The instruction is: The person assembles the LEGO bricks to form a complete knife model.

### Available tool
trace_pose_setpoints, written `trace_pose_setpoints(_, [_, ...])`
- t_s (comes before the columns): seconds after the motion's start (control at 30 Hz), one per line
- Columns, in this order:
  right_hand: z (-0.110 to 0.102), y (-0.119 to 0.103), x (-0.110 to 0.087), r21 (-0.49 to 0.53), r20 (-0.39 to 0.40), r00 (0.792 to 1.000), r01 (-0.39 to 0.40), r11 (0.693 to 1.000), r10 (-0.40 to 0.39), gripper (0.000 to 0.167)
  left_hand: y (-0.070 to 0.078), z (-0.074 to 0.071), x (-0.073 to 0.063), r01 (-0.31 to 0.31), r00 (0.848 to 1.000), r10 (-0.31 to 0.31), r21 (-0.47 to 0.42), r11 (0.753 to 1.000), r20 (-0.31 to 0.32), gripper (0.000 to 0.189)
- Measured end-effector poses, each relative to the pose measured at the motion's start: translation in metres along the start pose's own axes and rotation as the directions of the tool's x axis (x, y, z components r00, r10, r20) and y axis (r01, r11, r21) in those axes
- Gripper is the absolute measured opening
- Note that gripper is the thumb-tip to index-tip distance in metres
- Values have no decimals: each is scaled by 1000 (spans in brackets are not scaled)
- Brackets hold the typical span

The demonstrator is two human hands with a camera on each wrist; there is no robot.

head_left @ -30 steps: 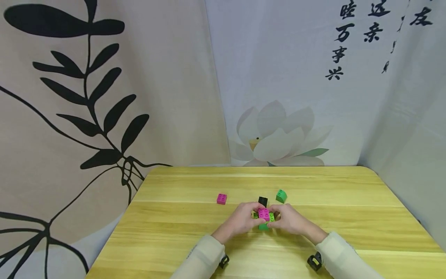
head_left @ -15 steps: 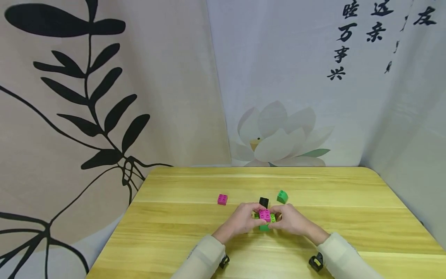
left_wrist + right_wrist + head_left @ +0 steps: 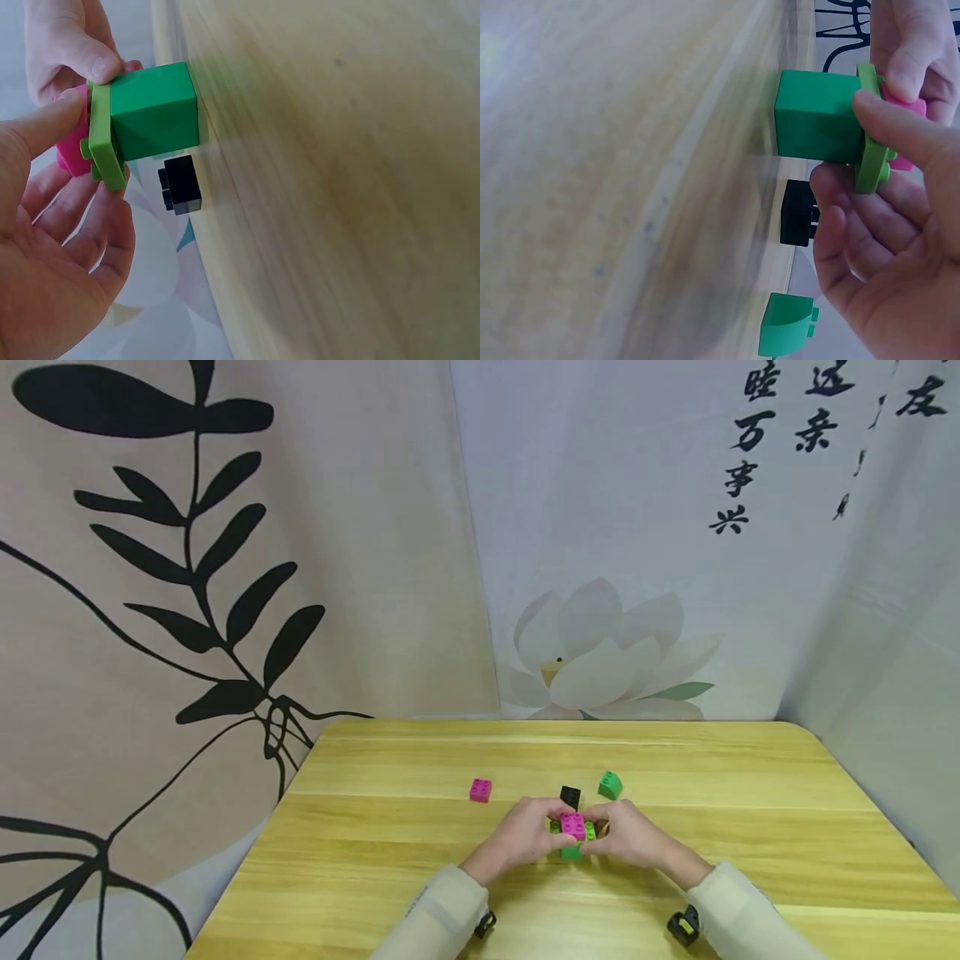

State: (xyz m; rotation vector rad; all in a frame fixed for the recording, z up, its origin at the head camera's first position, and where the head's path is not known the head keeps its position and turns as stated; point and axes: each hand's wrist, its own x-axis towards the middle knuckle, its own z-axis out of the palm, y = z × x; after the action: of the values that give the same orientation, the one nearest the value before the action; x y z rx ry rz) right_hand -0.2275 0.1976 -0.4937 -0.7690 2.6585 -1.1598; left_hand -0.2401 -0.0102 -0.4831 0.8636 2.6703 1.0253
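Note:
A small stack of toy building bricks stands between the two hands at mid-table. Its lowest part is a large green brick (image 3: 154, 111), with a light green plate (image 3: 105, 135) on it and a pink brick (image 3: 572, 825) on top. The left hand (image 3: 525, 832) pinches the pink brick from the left, its thumb on the brick's near side. From the right, the right hand (image 3: 632, 833) pinches the light green plate, with the thumb (image 3: 889, 120) at the plate's edge by the green brick. The stack's base appears to touch the table.
Just behind the stack stands a black brick (image 3: 570, 795). A green curved brick (image 3: 610, 785) lies farther back to the right, and another pink brick (image 3: 481, 790) to the left. The wooden table (image 3: 360, 835) ends at a printed cloth backdrop (image 3: 375, 568).
Both hands keep their hold on the stack, with hardly any motion. The whole head view has shifted slightly.

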Motion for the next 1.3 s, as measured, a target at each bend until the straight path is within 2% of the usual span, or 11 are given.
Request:
trace_pose_setpoints(0.33, [0, -1, 0, -17, -2, 1000, 5, 1000, -5, 30, 1, 0, 2, -6, 1000, 6, 39, 999, -6, 32])
trace_pose_setpoints(0.57, [0, -1, -2, -22, -2, 1000, 2, 1000, -2, 32, 1, 1, 3, 19, 1000, -19, 3, 1000, 22, 34])
trace_pose_setpoints(0.73, [1, -2, -1, -28, -2, 1000, 10, 1000, -10, 26, -4, -2, 2, -14, 999, 15, -19, 1000, 42, 36])
trace_pose_setpoints(0.87, [2, -3, 0, -33, 1, 1000, 1, 999, -1, 24, -11, -14, -3, -33, 997, 35, -25, 999, 64, 42])
trace_pose_setpoints(0.97, [2, -4, 0, -30, 4, 1000, -20, 999, 20, 27, -18, -27, -8, -13, 998, 15, -22, 1000, 61, 47])
trace_pose_setpoints(1.3, [3, -6, 1, -48, -5, 1000, -26, 999, 26, 30, -55, -67, -9, 28, 996, -24, 42, 999, -85, 49])
